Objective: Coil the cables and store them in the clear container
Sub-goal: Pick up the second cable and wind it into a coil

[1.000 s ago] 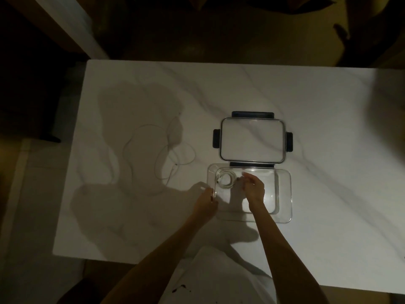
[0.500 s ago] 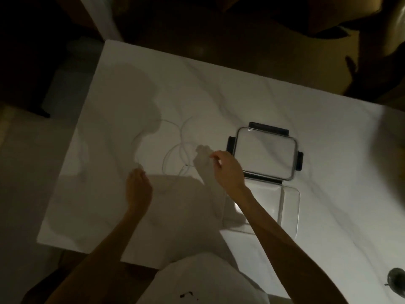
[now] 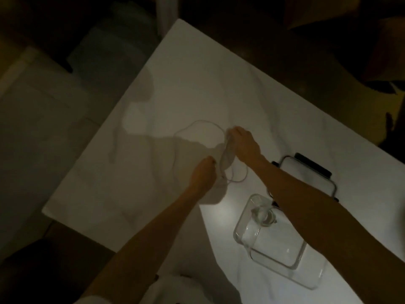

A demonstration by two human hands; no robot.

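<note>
A thin white cable (image 3: pixel 198 122) lies in loose loops on the white marble table (image 3: pixel 197 73). My right hand (image 3: pixel 242 141) pinches the cable at its upper right. My left hand (image 3: pixel 203 174) grips it lower down, with a short stretch drawn between the two hands. The clear container (image 3: pixel 291 266) stands to the lower right, partly under my right forearm. A coiled white cable (image 3: pixel 264 215) rests in its near-left corner.
The container's lid (image 3: pixel 306 170), clear with dark clips, lies on the table just beyond the container. The table's left edge (image 3: pixel 98 137) runs diagonally, with dim floor past it. The scene is dark and blurred.
Both hands left the container and moved left to the loose cable, then took hold of it. The view swung left and tilted.
</note>
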